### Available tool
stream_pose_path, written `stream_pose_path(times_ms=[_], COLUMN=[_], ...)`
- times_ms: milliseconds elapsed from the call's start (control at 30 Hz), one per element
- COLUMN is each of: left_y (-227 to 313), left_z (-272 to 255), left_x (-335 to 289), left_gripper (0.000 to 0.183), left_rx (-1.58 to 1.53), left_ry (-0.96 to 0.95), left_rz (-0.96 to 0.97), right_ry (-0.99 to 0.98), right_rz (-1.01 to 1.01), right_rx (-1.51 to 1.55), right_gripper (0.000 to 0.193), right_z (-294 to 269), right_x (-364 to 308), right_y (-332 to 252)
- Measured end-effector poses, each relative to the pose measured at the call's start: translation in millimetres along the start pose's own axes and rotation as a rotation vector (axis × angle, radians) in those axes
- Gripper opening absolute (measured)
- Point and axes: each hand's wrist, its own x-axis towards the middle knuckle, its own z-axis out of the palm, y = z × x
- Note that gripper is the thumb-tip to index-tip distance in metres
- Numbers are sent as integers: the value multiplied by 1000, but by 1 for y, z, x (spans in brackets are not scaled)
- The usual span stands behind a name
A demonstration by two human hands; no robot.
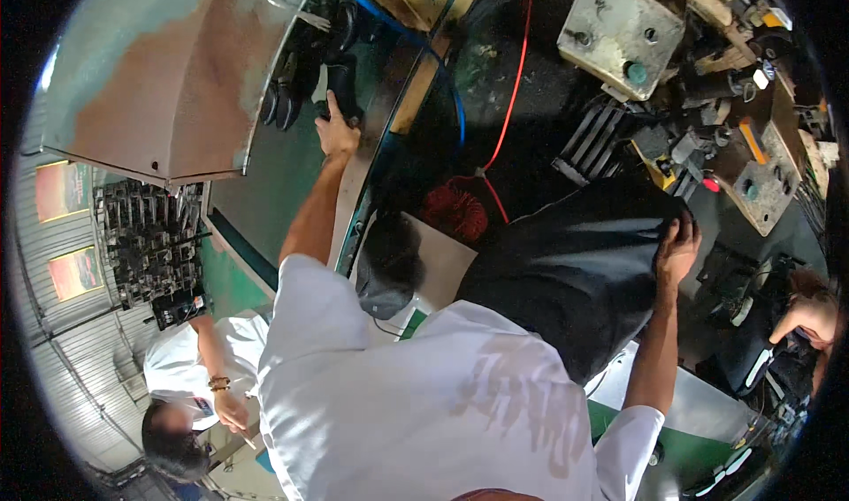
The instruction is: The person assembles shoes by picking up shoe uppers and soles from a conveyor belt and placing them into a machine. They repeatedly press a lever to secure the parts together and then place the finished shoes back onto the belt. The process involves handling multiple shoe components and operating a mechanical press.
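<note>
At the upper left, my left hand (338, 135) reaches to a black shoe (343, 84) on a green work surface (305, 160). Its index finger stretches along a pale patch on the shoe, and the thumb lies on the other side, so the hand appears closed around the near end. The remaining fingers are partly hidden. My right hand (679, 249) rests on the knee of my black trousers (566, 271), fingers laid over the cloth, holding nothing. Other dark shoes (281, 103) stand beside the held one.
A large brown-and-grey panel (177, 85) overhangs the left side. A blue hose (389, 19), a red cable (516, 85) and a red coil (455, 209) run beyond my lap. Metal machine parts (623, 32) crowd the right. Co-workers (208, 355) are at both sides.
</note>
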Motion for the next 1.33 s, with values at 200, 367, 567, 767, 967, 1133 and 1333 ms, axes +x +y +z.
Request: stream_pose_path(times_ms=[200, 367, 567, 767, 967, 1133, 1333], left_y=[-83, -109, -103, -83, -33, 85, 219], left_z=[31, 9, -4, -4, 18, 103, 99], left_x=[72, 137, 204, 229, 179, 56, -175], left_gripper=[111, 104, 76, 55, 51, 40, 38], left_rx=[409, 569, 639, 537, 313, -239, -359], left_ry=[34, -65, -8, 191, 426, -57, -449], left_rz=[129, 130, 361, 577, 903, 1188, 1280], right_ry=[-67, -108, -103, 94, 422, 524, 466], right_rz=[5, 6, 63, 325, 798, 1179, 1407], right_rx=[-93, -102, -24, 50, -58, -257, -426], right_gripper=[46, 44, 43, 32, 28, 29, 71], right_z=[-1, -9, -39, -69, -51, -92, -132], right_x=[1, -2, -22, -96, -327, -516, -644], right_y=[-3, 8, -15, 2, 91, 129, 184])
